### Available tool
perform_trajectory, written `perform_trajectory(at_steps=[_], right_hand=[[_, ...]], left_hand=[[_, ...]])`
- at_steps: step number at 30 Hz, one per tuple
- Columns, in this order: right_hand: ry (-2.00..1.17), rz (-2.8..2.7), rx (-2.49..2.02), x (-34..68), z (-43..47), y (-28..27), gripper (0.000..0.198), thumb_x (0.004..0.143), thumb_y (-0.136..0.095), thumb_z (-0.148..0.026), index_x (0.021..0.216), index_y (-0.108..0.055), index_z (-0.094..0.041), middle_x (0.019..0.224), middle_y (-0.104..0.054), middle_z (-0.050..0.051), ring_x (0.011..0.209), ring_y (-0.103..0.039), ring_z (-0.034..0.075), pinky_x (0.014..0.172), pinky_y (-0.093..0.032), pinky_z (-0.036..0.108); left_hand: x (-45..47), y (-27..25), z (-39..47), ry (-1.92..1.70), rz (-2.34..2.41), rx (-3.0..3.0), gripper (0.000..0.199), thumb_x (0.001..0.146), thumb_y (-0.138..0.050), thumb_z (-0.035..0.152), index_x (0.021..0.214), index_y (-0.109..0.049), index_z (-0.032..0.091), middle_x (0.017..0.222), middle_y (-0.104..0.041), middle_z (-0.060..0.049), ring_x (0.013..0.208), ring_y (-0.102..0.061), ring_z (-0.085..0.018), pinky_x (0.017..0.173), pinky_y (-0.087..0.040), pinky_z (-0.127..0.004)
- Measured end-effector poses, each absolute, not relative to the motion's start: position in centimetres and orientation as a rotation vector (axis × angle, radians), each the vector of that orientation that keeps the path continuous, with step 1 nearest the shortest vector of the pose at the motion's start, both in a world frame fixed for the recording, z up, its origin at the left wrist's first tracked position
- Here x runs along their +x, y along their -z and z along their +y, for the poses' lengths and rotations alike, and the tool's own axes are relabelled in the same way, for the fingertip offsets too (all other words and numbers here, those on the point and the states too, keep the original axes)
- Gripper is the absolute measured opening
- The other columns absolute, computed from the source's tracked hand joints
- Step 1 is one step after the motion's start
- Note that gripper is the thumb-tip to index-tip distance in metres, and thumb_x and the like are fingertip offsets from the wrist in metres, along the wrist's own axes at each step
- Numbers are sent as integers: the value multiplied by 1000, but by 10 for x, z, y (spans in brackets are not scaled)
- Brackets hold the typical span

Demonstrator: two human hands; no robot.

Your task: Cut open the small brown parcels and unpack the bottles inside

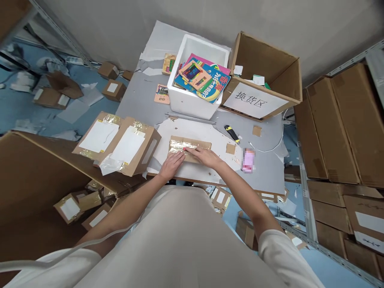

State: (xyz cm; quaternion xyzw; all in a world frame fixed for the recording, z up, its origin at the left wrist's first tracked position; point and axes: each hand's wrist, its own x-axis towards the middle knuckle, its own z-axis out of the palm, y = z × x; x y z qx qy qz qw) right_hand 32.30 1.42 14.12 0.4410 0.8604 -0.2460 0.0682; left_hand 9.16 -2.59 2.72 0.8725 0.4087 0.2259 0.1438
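Lying flat at the centre of the frame, the taped cardboard parcel [189, 147] is pinned under both hands: left hand [171, 165] spread flat on its near edge, right hand [204, 156] pressing fingers along the top, neither gripping. Its glossy tape looks slippery, so uneven pressure could skid it across the grey table [270, 168]. The utility knife [231, 133] lies just right, near the white foam box [192, 105].

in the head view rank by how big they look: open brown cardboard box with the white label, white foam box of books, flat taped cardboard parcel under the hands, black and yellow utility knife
1. Open brown cardboard box with the white label, largest.
2. White foam box of books.
3. Flat taped cardboard parcel, pressed by the left hand and right hand.
4. Black and yellow utility knife, smallest.
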Motion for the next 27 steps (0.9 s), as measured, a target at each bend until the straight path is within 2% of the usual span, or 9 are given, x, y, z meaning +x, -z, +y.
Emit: perform_trajectory(at_steps=[4,9,14,22,27], right_hand=[[616,2525,1189,306,33,-132,55,99,-32,-26,149,-19,-43,122,-58,8,98,-63,24,79,-48,34],[665,2517,1160,297,43,-136,58,97,-31,-18,148,-23,-42,124,-57,8,101,-63,23,85,-46,34],[708,2472,1145,296,50,-141,60,95,-31,-13,147,-26,-42,123,-58,7,99,-63,21,87,-44,33],[623,2312,1189,304,40,-154,65,92,-33,-9,147,-27,-43,115,-62,11,96,-65,27,81,-46,37],[570,2132,1326,357,23,-178,66,88,-39,-4,144,-36,-40,104,-65,12,93,-66,26,80,-46,36]], left_hand=[[90,-24,-24,-705,1151,2531,39,96,-38,22,133,-51,19,130,-60,-13,132,-46,-23,106,-41,-45],[92,-21,-24,-729,1184,2487,38,96,-38,23,130,-55,19,128,-62,-12,130,-48,-22,106,-41,-44],[91,-19,-21,-690,1181,2402,42,96,-29,18,128,-57,19,127,-62,-12,130,-48,-20,106,-42,-45],[91,-23,-22,-632,1205,2432,44,96,-26,15,126,-58,19,128,-62,-10,129,-50,-20,105,-41,-42],[91,-25,-23,-624,1231,2442,42,96,-28,16,124,-60,18,127,-63,-10,128,-50,-21,104,-41,-42]])
